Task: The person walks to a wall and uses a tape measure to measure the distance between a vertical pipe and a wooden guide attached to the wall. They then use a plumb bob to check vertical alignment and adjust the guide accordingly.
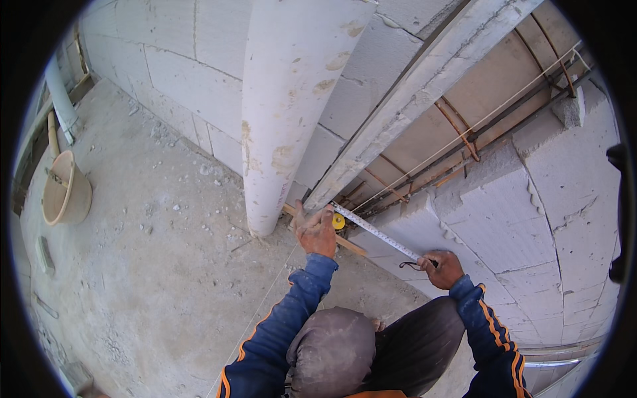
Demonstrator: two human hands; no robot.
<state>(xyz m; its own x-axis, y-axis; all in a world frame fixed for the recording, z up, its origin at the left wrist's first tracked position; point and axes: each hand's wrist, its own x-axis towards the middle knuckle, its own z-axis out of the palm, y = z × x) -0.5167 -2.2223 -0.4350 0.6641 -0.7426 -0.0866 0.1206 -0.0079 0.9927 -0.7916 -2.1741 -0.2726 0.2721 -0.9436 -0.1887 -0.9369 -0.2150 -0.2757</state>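
My left hand (pixel 316 230) presses at the lower end of a long pale mortar-stained straight bar (pixel 393 109), fingers and thumb spread about it. From there the extended blade of a tape measure (pixel 379 234) runs down to the right. The tape's case is mostly hidden in my right hand (pixel 441 268), which is closed round it with a dark wrist cord hanging out. Beside my left fingers shows a round yellow object (pixel 338 221). A narrow wooden strip (pixel 351 245) lies under and right of my left hand.
A thick white plastic pipe (pixel 293 109) stands left of the bar. Rusty steel rebar (pixel 458 130) and a taut string run between block walls (pixel 502 224). On the concrete floor (pixel 189 278), a bucket (pixel 67 191) stands at far left among rubble.
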